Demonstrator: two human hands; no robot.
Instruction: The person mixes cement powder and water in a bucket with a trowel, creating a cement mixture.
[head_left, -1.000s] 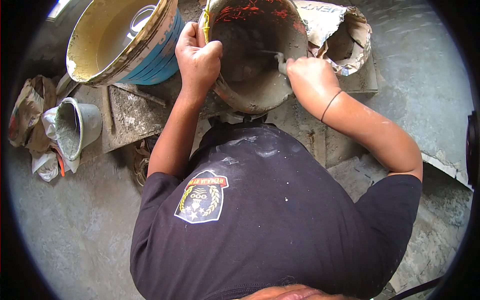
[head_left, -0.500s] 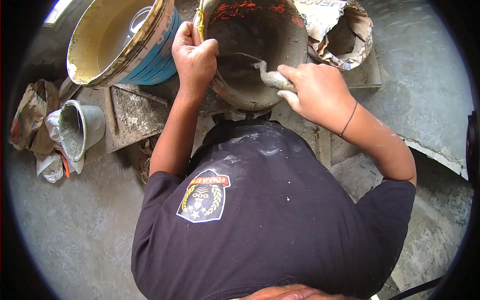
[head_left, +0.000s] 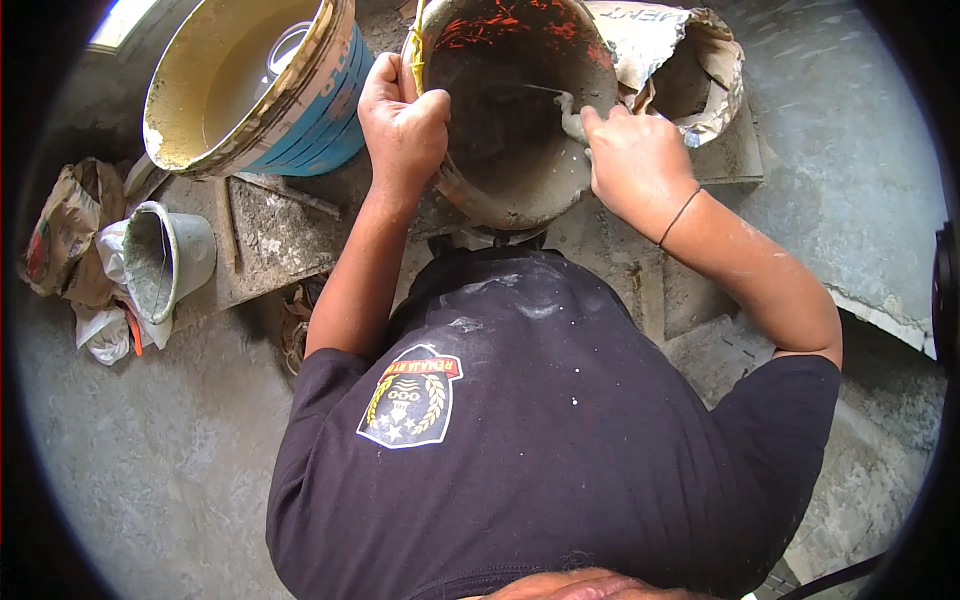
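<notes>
A mortar-caked bucket [head_left: 572, 190] is tilted with its mouth towards me; dark grey mix lies inside and red streaks mark its far wall. At its left rim my left hand [head_left: 404, 125] is closed around the edge, beside a yellow tie [head_left: 416, 50]. My right hand [head_left: 640, 155] grips the handle of a trowel [head_left: 572, 118] over the right part of the bucket. The trowel's neck is crusted with cement, and most of its blade is lost against the dark mix.
A large blue-and-white pail [head_left: 310, 125] with cloudy water stands at the left. Below it lies a small grey bucket [head_left: 192, 255] beside crumpled paper sacks [head_left: 85, 230]. An opened cement bag [head_left: 640, 35] sits at the upper right, near a slab edge [head_left: 880, 315].
My right hand and the trowel have shifted right and slightly up within the bucket's mouth. The bucket and my left hand have moved slightly right in view.
</notes>
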